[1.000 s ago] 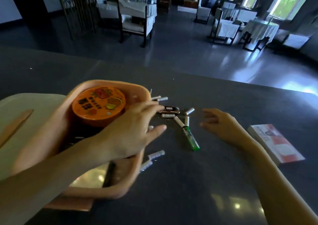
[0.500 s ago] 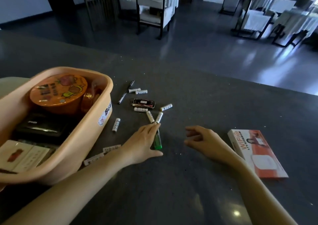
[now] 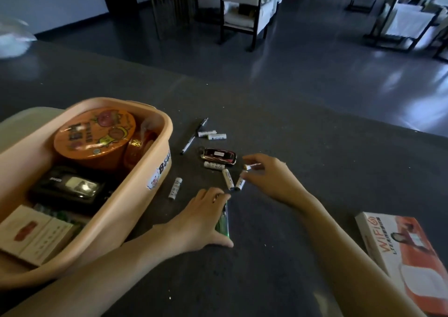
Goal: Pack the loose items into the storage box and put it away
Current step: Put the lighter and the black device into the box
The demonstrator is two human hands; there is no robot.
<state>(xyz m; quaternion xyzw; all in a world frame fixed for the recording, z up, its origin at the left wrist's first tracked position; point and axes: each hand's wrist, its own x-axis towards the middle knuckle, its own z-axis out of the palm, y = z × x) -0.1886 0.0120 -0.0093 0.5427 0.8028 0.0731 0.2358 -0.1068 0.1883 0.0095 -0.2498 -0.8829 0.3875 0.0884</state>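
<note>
A peach storage box stands at the left and holds an orange round tin, a black device and small cartons. Loose white batteries lie on the dark table beside a car key and a pen. My left hand lies over a green lighter, fingers curled round its top. My right hand pinches one battery between thumb and fingertips, just above two more batteries.
A red and white WiFi carton lies at the right edge of the table. A pale lid sits behind the box. Chairs and cloth-covered tables stand on the floor beyond the far table edge.
My left hand left the box and came down on the green lighter. My right hand moved forward to the batteries and picked one up.
</note>
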